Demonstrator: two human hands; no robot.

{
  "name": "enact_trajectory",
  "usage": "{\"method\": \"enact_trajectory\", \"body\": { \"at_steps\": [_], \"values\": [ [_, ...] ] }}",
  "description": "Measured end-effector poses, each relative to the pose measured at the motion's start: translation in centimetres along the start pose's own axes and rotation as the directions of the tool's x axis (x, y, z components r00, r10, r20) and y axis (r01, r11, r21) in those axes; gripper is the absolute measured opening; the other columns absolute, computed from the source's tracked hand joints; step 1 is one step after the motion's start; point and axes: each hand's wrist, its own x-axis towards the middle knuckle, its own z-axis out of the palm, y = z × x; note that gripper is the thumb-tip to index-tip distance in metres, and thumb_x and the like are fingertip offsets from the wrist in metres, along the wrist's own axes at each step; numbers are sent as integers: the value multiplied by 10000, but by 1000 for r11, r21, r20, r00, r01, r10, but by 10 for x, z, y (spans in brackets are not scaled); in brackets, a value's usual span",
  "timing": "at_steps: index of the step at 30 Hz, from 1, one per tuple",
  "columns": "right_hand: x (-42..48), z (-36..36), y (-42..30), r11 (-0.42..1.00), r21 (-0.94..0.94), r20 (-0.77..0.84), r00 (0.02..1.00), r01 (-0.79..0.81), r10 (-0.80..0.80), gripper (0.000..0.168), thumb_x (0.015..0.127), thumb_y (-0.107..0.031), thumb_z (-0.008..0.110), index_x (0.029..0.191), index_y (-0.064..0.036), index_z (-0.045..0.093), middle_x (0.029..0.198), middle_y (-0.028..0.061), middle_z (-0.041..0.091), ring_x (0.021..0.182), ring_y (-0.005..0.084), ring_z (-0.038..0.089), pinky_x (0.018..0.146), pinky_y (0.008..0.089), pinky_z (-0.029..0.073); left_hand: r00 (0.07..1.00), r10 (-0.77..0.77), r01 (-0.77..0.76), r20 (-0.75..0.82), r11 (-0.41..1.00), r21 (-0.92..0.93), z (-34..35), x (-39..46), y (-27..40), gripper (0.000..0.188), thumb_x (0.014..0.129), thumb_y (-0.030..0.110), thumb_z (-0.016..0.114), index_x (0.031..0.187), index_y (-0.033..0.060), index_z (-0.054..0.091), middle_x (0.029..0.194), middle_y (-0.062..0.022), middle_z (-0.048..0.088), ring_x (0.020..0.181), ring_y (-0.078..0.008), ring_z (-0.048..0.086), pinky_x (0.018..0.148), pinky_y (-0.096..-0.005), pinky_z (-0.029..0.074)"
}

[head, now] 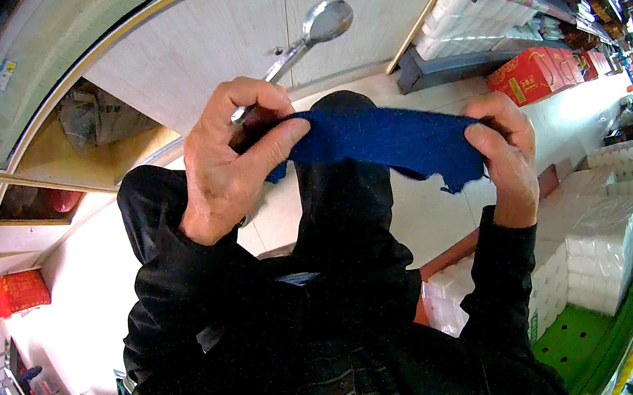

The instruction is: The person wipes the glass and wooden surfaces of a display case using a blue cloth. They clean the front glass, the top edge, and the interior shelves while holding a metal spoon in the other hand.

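A strip of dark blue cloth [386, 134] with a ragged lower edge stretches between my two hands, above my knees. My left hand [233, 154] pinches its left end between thumb and fingers. Through that same hand runs a metal spoon [323, 23], its bowl pointing up and to the right, its handle end showing near the finger knuckles. At the other end, my right hand [504, 143] grips the cloth between thumb and curled fingers. Part of the cloth behind the left fingers is hidden.
Pale cabinet doors [201, 51] stand in front, beside an open compartment holding a dark bag [102, 115]. Red gift boxes [540, 72] sit on the tiled floor at right. Plastic-wrapped paper rolls [598, 244] are stacked on a green perforated shelf [575, 337]. A red bag [17, 294] lies far left.
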Motion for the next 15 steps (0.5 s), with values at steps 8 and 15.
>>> {"method": "enact_trajectory", "body": {
  "at_steps": [8, 15],
  "values": [
    [1, 9, -1, 997, 13, -45, 996, -75, 76, 162, 842, -125, 682, 961, -24, 644, 870, 22, 636, 791, 95, 571, 724, 242, 459, 985, -163, 162, -55, 986, -30, 0, 0, 10, 296, 829, -62, 724, 1066, 26, 571, 994, -62, 648, 898, -134, 614, 803, -254, 499],
    [0, 10, 17, 975, 34, 160, 964, -219, 211, 163, 866, -146, 679, 981, -34, 651, 872, 10, 633, 798, 81, 569, 714, 236, 451, 959, -281, 282, 36, 959, -23, -5, -27, -6, 207, 879, 20, 722, 1036, 22, 587, 912, -46, 644, 840, -109, 624, 793, -277, 550]
  ]
}}
